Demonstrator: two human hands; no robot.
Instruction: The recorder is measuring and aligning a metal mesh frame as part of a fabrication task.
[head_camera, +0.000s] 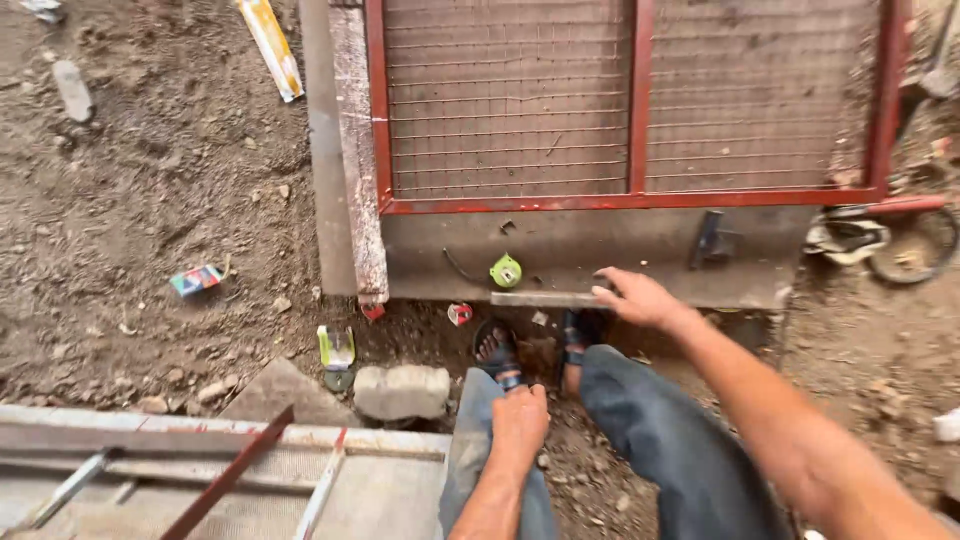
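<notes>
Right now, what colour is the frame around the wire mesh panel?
Red, with worn, rusty patches; the frame shows clearly in the head view.

Red-framed wire mesh panel (630, 100) flat on grey slab (600, 245). Green tape measure (506, 270) on slab below frame. Pale stone block (402, 391) on dirt. Small colourful box (196, 280) left. Yellow-white wrapper (270, 45) top left.
</notes>
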